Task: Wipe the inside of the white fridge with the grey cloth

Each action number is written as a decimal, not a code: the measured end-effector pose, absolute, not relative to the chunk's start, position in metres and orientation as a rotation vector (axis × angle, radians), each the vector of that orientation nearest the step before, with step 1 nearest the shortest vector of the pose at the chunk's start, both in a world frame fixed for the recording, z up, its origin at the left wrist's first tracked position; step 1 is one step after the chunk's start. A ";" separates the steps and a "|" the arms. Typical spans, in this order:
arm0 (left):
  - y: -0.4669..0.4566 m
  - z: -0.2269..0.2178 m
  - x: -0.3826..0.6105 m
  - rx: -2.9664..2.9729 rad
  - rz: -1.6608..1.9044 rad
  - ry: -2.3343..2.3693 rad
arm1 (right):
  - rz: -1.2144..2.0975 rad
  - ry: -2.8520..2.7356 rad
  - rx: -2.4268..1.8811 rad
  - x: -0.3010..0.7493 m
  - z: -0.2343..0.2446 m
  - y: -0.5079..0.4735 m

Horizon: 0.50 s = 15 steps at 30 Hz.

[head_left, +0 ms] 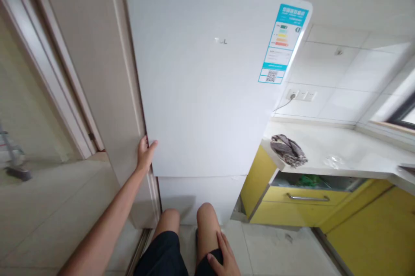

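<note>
A tall white refrigerator fills the middle of the view, its upper door (201, 94) shut above a lower door (201, 191). My left hand (147, 154) grips the left edge of the upper door near its bottom corner. The thumb lies on the door's front, while the other fingers curl into the gap at the side and are partly hidden. My right hand (227, 256) rests on my right thigh, fingers stretched out over the leg and the dark shorts, holding nothing. A blue and white energy label (283, 44) is stuck at the door's upper right.
A door frame (125, 107) stands close along the refrigerator's left side. At right, a white counter (350, 150) carries a crumpled grey cloth (288, 150) above yellow cabinets (298, 198). A plug sits in the wall socket (301, 95). A broom (16, 172) stands at far left.
</note>
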<state>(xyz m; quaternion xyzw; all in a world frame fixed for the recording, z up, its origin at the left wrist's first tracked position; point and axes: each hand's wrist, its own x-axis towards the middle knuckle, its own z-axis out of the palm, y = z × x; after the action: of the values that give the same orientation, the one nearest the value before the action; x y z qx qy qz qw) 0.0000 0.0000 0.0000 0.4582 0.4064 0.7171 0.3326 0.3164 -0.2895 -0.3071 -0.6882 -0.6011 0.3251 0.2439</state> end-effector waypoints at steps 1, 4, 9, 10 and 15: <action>-0.003 -0.002 0.001 1.198 1.890 1.061 | 0.939 -1.628 -1.848 0.318 -0.298 -0.291; -0.007 -0.006 0.002 1.201 2.009 1.183 | 1.145 -1.486 -1.758 0.339 -0.270 -0.289; -0.005 -0.018 0.008 1.052 2.168 1.335 | 0.880 -1.177 -1.627 0.424 -0.199 -0.257; -0.004 -0.020 0.009 1.038 2.207 1.361 | 0.761 -1.169 -1.588 0.444 -0.178 -0.249; -0.003 -0.036 0.007 1.001 2.365 1.590 | 0.050 -1.357 -1.613 0.537 -0.055 -0.206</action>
<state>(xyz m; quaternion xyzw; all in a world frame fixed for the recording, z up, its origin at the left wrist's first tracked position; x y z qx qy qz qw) 0.0073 -0.0035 -0.0355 0.3308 0.5254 0.7816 0.0604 0.5370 -0.2065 -0.0547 -0.6653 -0.5596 0.0207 0.4938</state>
